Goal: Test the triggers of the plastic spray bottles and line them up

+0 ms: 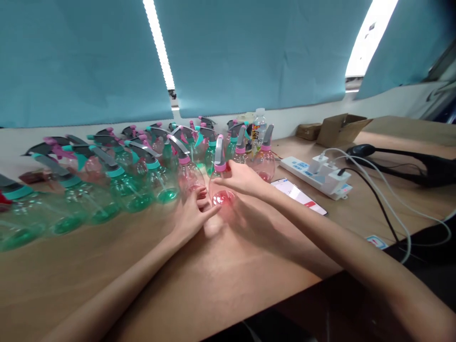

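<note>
A clear pink spray bottle (222,198) with a grey-and-pink trigger head stands upright in front of me. My right hand (244,177) grips its upper body just below the pink collar, the thumb across the front and the other fingers mostly hidden. Something small and red shows by those fingertips. Low on the bottle's left side is my left hand (194,211), its thumb stretched toward the base and its fingers loosely bent and apart; whether it touches the bottle I cannot tell. Right behind it stands another pink spray bottle (188,176).
Several green spray bottles (133,190) line the table's left side, with more behind. A pink bottle (264,164) and a water bottle (260,124) stand back right. Further right are a phone (297,195), a power strip (313,176) with cables, an open carton (340,130) and a black stand (392,164).
</note>
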The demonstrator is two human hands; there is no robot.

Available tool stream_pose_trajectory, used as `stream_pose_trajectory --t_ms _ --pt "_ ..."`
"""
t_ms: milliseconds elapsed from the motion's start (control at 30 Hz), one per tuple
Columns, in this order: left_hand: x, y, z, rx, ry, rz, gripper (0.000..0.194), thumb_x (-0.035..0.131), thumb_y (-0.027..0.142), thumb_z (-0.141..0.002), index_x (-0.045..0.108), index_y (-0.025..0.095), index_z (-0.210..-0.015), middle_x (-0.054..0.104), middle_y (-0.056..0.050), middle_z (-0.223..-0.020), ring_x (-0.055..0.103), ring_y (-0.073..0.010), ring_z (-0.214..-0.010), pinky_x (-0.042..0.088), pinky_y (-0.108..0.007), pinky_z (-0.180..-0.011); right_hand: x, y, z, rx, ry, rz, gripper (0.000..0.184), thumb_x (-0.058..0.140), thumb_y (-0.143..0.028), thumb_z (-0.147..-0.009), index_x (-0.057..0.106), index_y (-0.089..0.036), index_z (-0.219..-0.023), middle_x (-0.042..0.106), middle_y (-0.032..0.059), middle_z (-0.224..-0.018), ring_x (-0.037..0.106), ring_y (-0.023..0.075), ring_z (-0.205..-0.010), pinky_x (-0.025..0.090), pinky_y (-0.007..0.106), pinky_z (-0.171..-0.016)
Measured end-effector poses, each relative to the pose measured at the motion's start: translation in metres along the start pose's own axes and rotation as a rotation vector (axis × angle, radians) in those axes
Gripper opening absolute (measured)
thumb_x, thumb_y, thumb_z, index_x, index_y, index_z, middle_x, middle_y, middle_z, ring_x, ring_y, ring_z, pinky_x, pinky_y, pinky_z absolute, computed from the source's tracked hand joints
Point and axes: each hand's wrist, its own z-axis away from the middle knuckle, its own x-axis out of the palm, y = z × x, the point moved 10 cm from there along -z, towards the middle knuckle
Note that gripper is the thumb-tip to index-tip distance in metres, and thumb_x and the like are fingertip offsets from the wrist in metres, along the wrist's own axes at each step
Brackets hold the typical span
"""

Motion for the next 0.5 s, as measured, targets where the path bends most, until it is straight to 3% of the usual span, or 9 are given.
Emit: stream_pose_trajectory --t_ms 167,267,367,500 --pt "0.020 0.017 0.008 0.056 -0.162 0.120 0.087 0.079 0.033 -0.070 0.030 0.018 -0.141 0.060 -0.014 -0.125 0.062 -0.0317 -0.109 0.053 -0.043 -0.089 0.005 -0.017 0.030 -0.170 -0.202 -0.114 0.038 0.061 -0.056 -0.074 0.056 -0.024 -0.095 0.067 0.0013 -0.092 0.061 0.0193 -0.077 0.045 0.029 -0.060" --pt "0.026 0.024 0.015 0.093 -0.203 0.168 0.097 0.080 0.031 -0.070 0.021 0.020 -0.145 0.055 -0.015 -0.132 0.058 -0.0306 -0.116 0.050 -0.043 -0.093 0.005 -0.021 0.042 -0.225 -0.240 -0.150 0.039 0.060 -0.059 -0.075 0.056 -0.024 -0.089 0.064 -0.0011 -0.085 0.059 0.0172 -0.073 0.042 0.027 -0.058" --pt "0.026 0.024 0.017 0.114 -0.205 0.176 0.092 0.081 0.030 -0.069 0.027 0.020 -0.143 0.055 -0.014 -0.130 0.059 -0.0313 -0.113 0.050 -0.045 -0.093 0.003 -0.020 0.044 -0.234 -0.179 -0.144 0.046 0.060 -0.064 -0.073 0.059 -0.023 -0.095 0.064 0.0013 -0.092 0.059 0.0198 -0.080 0.044 0.031 -0.065" --pt "0.025 0.020 0.018 0.134 -0.197 0.201 0.076 0.081 0.030 -0.070 0.039 0.018 -0.132 0.057 -0.014 -0.125 0.062 -0.0301 -0.108 0.051 -0.045 -0.091 -0.005 -0.019 0.035 -0.188 0.037 -0.139 0.065 0.067 -0.065 -0.066 0.055 -0.021 -0.113 0.058 0.0087 -0.116 0.057 0.0256 -0.100 0.046 0.038 -0.080"
